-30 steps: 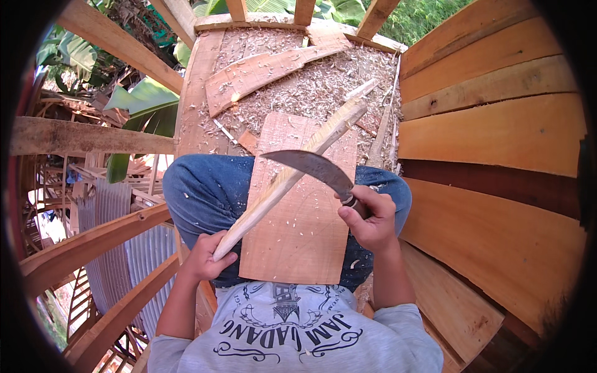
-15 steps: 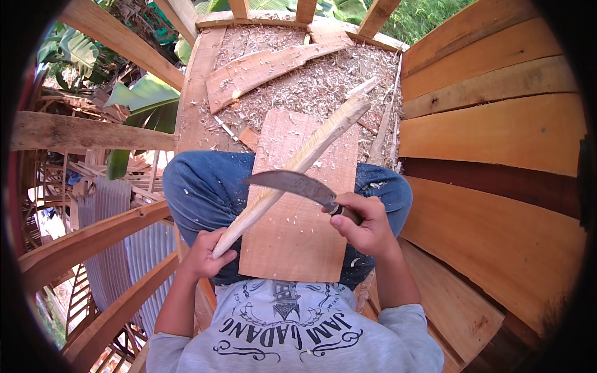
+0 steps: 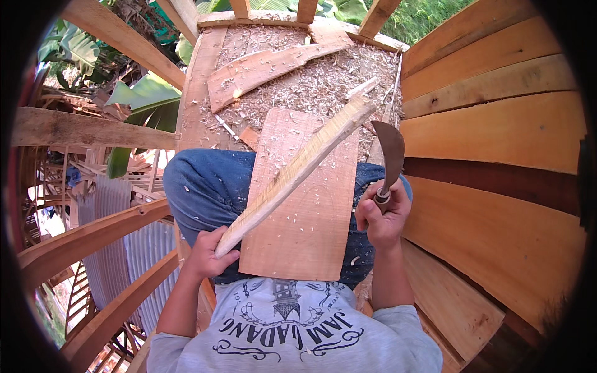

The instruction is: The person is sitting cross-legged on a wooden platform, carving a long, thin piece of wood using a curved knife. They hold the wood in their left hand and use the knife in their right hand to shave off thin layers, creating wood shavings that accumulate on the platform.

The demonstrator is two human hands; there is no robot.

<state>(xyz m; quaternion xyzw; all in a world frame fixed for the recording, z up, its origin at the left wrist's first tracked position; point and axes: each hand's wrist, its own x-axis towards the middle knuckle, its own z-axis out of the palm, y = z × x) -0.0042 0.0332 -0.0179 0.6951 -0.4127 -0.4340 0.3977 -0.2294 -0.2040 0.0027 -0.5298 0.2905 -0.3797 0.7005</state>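
Observation:
My left hand (image 3: pixel 210 255) is closed round the near end of a pale, roughly shaved wooden stick (image 3: pixel 292 177). The stick slants away to the right, above a flat wooden board (image 3: pixel 298 242) that rests across my lap. In my right hand (image 3: pixel 387 217) is a sickle (image 3: pixel 390 152), gripped by its short handle. Its curved dark blade points up and away, to the right of the stick's far end and apart from it. My fingers hide most of the handle.
Wood shavings (image 3: pixel 280 87) cover the planks ahead, around a broad offcut (image 3: pixel 261 71). Orange-brown plank walling (image 3: pixel 491 137) rises on the right. Open wooden rails (image 3: pixel 93 129) run along the left, with corrugated metal sheets (image 3: pixel 109 224) beyond them.
My right hand has swung the sickle off the stick, outward to the right, and its blade now points up rather than across the stick. The stick has barely shifted in my left hand.

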